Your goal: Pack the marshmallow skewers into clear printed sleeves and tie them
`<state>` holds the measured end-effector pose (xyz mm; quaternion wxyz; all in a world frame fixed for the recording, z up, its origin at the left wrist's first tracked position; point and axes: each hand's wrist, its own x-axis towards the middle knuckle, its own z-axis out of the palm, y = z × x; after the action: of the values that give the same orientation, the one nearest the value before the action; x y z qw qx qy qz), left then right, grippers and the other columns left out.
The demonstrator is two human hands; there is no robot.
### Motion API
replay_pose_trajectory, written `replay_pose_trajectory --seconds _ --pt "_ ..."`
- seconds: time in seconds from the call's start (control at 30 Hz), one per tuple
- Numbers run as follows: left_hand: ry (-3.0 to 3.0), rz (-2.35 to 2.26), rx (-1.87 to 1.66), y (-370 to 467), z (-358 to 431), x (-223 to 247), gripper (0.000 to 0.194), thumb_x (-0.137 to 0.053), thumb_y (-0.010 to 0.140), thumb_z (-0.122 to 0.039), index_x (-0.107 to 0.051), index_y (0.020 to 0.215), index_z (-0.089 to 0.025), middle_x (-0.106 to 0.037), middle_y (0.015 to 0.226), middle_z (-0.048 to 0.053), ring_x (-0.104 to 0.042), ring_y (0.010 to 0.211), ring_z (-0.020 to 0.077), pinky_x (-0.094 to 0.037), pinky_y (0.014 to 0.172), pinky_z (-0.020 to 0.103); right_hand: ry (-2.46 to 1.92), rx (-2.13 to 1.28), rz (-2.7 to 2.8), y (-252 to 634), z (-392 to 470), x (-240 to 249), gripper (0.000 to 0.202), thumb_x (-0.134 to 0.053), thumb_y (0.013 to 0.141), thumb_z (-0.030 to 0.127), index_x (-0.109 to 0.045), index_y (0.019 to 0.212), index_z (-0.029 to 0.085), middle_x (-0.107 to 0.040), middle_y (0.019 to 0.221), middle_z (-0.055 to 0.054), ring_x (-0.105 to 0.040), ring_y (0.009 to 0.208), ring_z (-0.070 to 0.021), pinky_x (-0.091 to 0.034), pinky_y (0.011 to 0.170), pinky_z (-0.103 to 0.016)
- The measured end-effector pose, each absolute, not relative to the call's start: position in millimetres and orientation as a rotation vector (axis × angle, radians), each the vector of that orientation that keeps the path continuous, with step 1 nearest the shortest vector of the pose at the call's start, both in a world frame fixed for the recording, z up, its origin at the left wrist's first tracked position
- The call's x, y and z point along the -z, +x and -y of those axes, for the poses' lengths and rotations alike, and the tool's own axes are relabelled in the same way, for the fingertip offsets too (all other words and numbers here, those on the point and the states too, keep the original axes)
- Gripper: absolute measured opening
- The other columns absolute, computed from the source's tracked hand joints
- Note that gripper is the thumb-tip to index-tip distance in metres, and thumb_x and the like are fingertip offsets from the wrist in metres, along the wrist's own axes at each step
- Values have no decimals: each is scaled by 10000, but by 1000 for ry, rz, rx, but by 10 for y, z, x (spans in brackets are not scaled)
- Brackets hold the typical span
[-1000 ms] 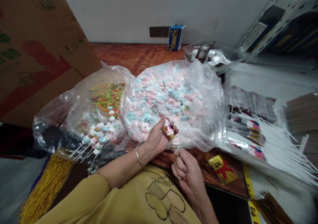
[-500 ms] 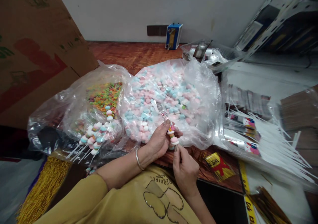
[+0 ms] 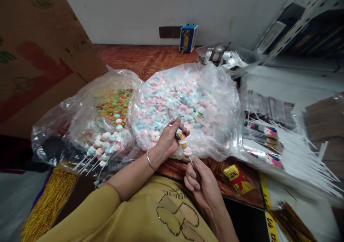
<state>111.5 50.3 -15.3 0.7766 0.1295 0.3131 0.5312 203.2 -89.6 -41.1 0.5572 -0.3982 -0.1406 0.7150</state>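
Near the table's front edge, my left hand point(image 3: 172, 136) is closed round the upper end of a candy skewer point(image 3: 187, 150), where a small printed wrapper shows. Pink, white and orange pieces are stacked on the skewer below those fingers. My right hand point(image 3: 200, 183) pinches the white stick under the lowest piece. Behind both hands lies a large clear bag of pink, blue and white candies point(image 3: 161, 106). Finished-looking candy skewers point(image 3: 103, 147) rest in a pile at the left, on a bag of colourful rings point(image 3: 114, 104).
White sticks point(image 3: 301, 152) and printed wrappers point(image 3: 268, 107) lie in a clear tray on the right. A yellow packet point(image 3: 238, 177) is at the front edge. A blue box point(image 3: 188, 38) stands by the wall, a cardboard box point(image 3: 40, 63) at the left.
My left hand has moved slightly up and left along the skewer. My right hand has moved down and its fingers have shifted onto the stick, which now shows below the candies.
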Motion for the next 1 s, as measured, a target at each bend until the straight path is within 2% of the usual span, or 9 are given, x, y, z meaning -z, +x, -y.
replay_pose_trajectory --seconds 0.07,0.23,0.33,0.47,0.53,0.63,0.73,0.87,1.0 --pt "267 -726 -1187 1129 -510 154 476 -968 598 -354 -558 754 -168 -562 637 -66 -555 548 66 -573 705 263 -945 -1722 319 2034 951 391 356 -725 877 508 -671 1004 180 -440 601 103 -168 398 -17 -243 381 -179" --pt "296 -807 -1175 1160 -474 144 553 -969 565 -449 -529 759 -174 -549 628 -74 -538 521 62 -582 717 294 -1137 -1563 514 1983 1091 461 367 -611 960 532 -667 1048 179 -341 495 119 -236 390 -59 -236 392 -190" --pt "337 -837 -1119 1211 -346 156 581 -960 554 -502 -521 751 -175 -532 615 -80 -522 501 60 -573 729 310 -1412 -1141 947 1972 1087 528 370 -499 1026 483 -681 1115 174 -466 546 60 -415 453 -103 -324 448 -218" --pt "385 -828 -989 1273 -117 208 561 -914 599 -574 -550 700 -158 -536 614 -51 -564 539 89 -548 724 305 -1660 -269 1488 2022 1002 627 354 -450 1040 338 -710 1137 119 -709 723 -70 -594 530 -155 -407 519 -263" --pt "394 -785 -943 1276 -65 223 534 -912 613 -563 -600 734 -147 -601 676 -7 -618 613 121 -544 736 305 -1667 -88 1583 2057 973 655 348 -434 1047 293 -704 1147 97 -757 795 -101 -645 557 -166 -431 539 -267" --pt "349 -716 -967 1231 -153 197 521 -910 642 -535 -669 892 -146 -706 862 73 -693 784 189 -548 777 320 -1648 -190 1552 2109 991 646 322 -425 1056 269 -687 1164 117 -773 857 -87 -697 627 -168 -477 583 -257" --pt "286 -663 -1029 1148 -367 130 462 -884 713 -477 -683 964 -145 -727 929 94 -708 860 213 -553 823 336 -1614 -421 1449 2147 1058 610 305 -426 1057 287 -683 1162 159 -733 769 -27 -660 579 -145 -474 556 -242" --pt "276 -606 -1078 1096 -537 72 394 -888 740 -345 -677 1007 -147 -629 738 -14 -642 672 124 -542 719 271 -1603 -516 1448 2143 1099 599 294 -425 1060 301 -675 1147 175 -697 716 -3 -638 560 -143 -459 527 -239" --pt "257 -629 -1068 1192 -437 93 392 -872 761 -391 -638 965 -153 -499 641 -67 -497 520 60 -460 553 199 -1603 -75 1634 2089 1014 625 279 -430 1063 245 -669 1157 136 -742 777 -59 -667 605 -167 -470 583 -266"
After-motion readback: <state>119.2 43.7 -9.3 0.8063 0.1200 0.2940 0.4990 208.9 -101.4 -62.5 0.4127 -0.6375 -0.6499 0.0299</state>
